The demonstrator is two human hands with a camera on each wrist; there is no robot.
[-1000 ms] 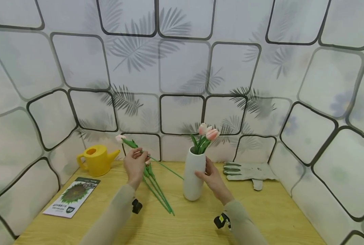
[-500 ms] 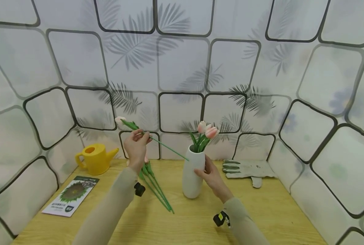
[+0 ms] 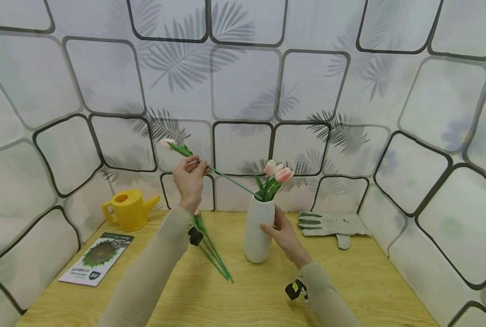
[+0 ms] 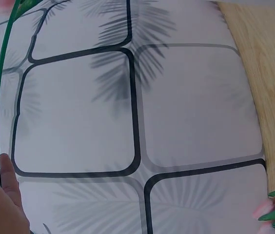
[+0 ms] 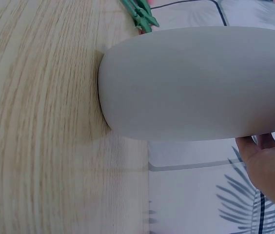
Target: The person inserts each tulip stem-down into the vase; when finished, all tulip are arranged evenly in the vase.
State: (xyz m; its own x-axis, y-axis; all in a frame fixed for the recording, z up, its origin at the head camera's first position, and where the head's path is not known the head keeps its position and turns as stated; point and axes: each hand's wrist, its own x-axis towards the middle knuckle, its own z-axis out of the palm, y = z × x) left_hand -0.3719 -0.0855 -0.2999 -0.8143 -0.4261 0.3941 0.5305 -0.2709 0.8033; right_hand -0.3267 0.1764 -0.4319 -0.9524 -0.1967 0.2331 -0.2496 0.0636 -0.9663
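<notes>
My left hand pinches the green stem of a pale pink tulip, held slanting with its bloom to the upper left. The stem's lower end is at the mouth of the white vase; how far it goes inside is hidden. Several pink tulips stand in the vase. With thumb and fingers around its right side, my right hand holds the vase upright on the table. In the right wrist view the vase fills the middle, with the fingers against its side.
More tulips lie on the wooden table, partly behind the left forearm. A yellow watering can and a sunflower seed packet are on the left. Grey gloves lie at the right, near the patterned back wall.
My left hand has risen and moved slightly right, lifting the tulip so its stem end went from beside the vase up to the vase mouth. The right hand stays on the vase.
</notes>
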